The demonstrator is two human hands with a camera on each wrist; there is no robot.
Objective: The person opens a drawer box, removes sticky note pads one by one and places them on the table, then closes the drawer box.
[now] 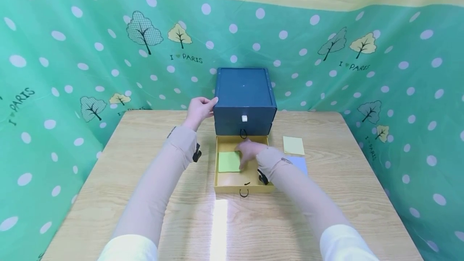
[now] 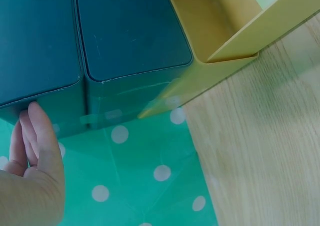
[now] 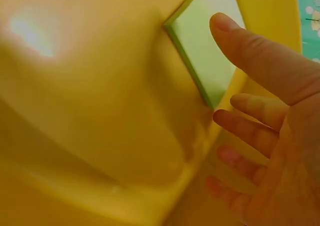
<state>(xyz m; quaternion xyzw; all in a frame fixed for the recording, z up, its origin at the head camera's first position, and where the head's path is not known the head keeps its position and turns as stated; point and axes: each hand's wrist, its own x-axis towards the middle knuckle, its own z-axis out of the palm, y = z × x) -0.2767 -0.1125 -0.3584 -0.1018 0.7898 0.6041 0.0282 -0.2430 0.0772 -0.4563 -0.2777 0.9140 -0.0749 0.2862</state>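
Observation:
A dark blue drawer box (image 1: 243, 88) stands at the back of the table, with its yellow bottom drawer (image 1: 228, 189) pulled out. My left hand (image 1: 198, 112) rests against the box's left side; in the left wrist view its straight fingers (image 2: 45, 141) lie along the side wall. Inside the drawer, at the left, lies a green sticky note pad (image 1: 228, 162). Over the drawer reaches my right hand (image 1: 248, 150), just right of the pad. In the right wrist view the thumb (image 3: 250, 45) overlaps the green pad (image 3: 200, 40), and the fingers are spread with nothing between them.
Right of the drawer lie a pale yellow sticky note pad (image 1: 293, 145) and a blue one (image 1: 300, 164), partly behind my right forearm. A white knob (image 1: 244, 119) sticks out of the upper drawer. Green polka-dot cloth (image 1: 232, 43) hangs around the wooden table (image 1: 145, 132).

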